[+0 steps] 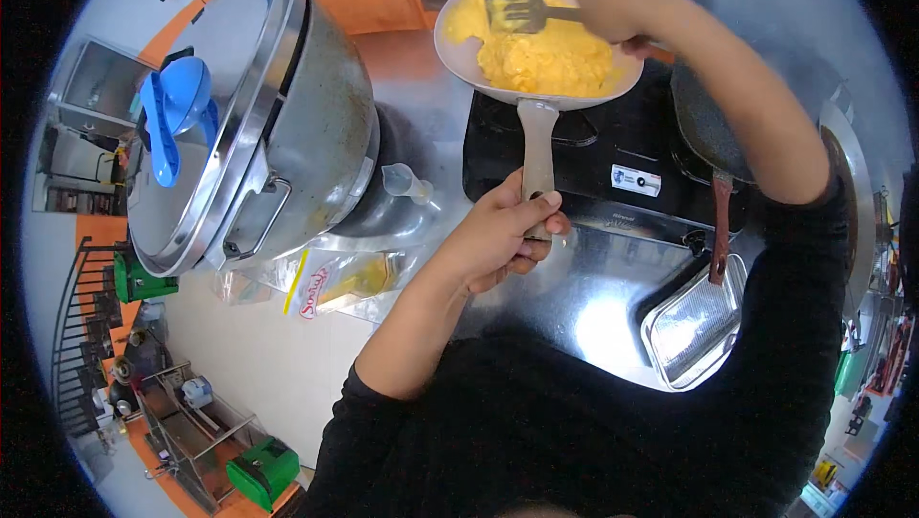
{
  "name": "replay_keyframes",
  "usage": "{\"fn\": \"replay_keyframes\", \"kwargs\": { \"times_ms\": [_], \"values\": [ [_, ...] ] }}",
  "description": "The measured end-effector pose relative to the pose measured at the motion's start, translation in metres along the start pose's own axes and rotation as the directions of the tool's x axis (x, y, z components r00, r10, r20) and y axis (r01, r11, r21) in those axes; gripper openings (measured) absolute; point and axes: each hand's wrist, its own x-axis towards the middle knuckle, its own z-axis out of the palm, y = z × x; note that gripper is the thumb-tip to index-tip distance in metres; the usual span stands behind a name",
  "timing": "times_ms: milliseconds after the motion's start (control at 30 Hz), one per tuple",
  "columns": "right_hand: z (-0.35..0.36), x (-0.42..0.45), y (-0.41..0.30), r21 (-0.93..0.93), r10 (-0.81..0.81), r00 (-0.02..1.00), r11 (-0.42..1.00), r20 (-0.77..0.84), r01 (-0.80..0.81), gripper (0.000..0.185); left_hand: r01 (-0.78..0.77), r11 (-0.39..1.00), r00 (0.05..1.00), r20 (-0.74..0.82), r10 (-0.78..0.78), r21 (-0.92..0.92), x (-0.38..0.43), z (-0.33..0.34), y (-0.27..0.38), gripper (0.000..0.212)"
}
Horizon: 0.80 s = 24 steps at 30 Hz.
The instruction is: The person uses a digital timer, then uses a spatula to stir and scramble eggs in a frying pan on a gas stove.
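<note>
My left hand grips the pale handle of a frying pan, which is held over the far left part of a black gas stove. Soft, partly set yellow scrambled egg covers much of the pan's light inside. From the right, my right hand holds a dark slotted spatula by its handle, and the blade lies on the egg at the pan's far left side. The fingers of my right hand are partly hidden and a little blurred.
A large metal pot with blue scoops on its lid stands at left. Beside it are a small clear measuring cup and a plastic bag. A dark pan sits on the right burner, near a wire-mesh tray.
</note>
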Motion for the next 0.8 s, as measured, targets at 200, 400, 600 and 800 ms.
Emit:
{"fn": "replay_keyframes", "kwargs": {
  "times_ms": [200, 400, 600, 800],
  "values": [
    [-0.044, -0.032, 0.028, -0.23, 0.126, 0.991, 0.967, 0.048, -0.112, 0.016, -0.01, 1.0, 1.0, 0.016, 0.009, 0.009, 0.004, -0.006, -0.007, 0.019],
    [-0.016, -0.033, 0.085, -0.507, -0.055, 0.995, 0.862, -0.088, 0.003, 0.025, -0.009, 1.0, 0.999, 0.034, 0.009, 0.014, -0.001, -0.009, 0.001, 0.021],
    [-0.012, -0.055, 0.08, -0.474, -0.055, 0.949, 0.874, -0.309, -0.104, 0.016, 0.024, 1.0, 0.997, 0.075, -0.024, 0.01, -0.006, 0.004, -0.009, 0.02],
    [0.0, -0.058, 0.094, -0.515, -0.017, 0.968, 0.849, -0.252, -0.119, 0.026, -0.054, 0.996, 0.997, 0.05, 0.051, 0.067, 0.011, -0.015, -0.005, 0.022]
  ]
}}
